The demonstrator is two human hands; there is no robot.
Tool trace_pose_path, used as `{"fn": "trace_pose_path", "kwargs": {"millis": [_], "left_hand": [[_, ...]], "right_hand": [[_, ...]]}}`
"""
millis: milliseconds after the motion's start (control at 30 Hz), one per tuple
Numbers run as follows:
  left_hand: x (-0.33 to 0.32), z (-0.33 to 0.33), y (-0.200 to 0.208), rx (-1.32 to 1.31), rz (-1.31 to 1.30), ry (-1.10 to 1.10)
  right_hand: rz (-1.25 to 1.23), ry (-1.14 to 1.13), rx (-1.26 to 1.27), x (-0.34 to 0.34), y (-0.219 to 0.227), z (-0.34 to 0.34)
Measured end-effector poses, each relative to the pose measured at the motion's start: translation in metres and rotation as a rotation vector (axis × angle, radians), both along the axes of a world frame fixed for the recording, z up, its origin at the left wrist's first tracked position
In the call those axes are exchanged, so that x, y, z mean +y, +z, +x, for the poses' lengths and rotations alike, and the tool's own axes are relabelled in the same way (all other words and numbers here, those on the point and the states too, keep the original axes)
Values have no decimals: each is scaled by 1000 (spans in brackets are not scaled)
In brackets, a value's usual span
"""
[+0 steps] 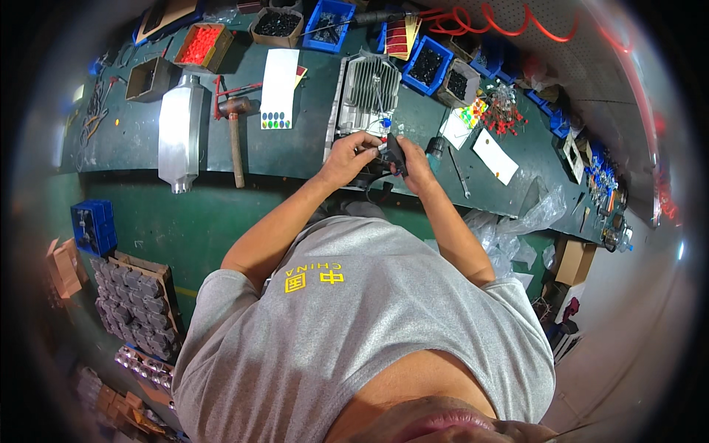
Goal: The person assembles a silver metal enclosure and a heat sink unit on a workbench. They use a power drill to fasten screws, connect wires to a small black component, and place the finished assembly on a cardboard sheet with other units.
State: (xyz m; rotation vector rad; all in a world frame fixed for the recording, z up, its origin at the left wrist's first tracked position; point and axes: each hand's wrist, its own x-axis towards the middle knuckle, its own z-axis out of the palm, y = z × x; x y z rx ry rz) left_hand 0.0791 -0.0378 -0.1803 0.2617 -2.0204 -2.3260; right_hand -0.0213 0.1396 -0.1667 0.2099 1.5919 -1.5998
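Note:
At the near end of a finned silver metal housing (371,88), my two hands work close together at the bench edge. My right hand (418,164) is closed round a dark, blocky object (396,153) whose kind I cannot make out. The fingers of my left hand (348,159) pinch together beside a small red piece (383,139); what they hold is too small to tell. A blue piece (386,123) with a thin lead sits on the housing just beyond. Right of my right hand lies a teal power tool (436,146), partly hidden.
Left on the bench lie a hammer (235,129), a silver metal casing (179,133) and a sticker sheet (279,92). Boxes of red caps (198,46) and blue bins (427,66) line the back. A wrench (459,174) and clear plastic bags (543,210) are at right.

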Motion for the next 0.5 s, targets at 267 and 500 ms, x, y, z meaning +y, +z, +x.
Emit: {"fn": "trace_pose_path", "kwargs": {"millis": [267,500], "left_hand": [[-1,0,-3,-7,-63,29],[-10,14,15,-282,17,-32]], "right_hand": [[55,81,146,-2,2,0],[231,195,813,-5,9,16]]}}
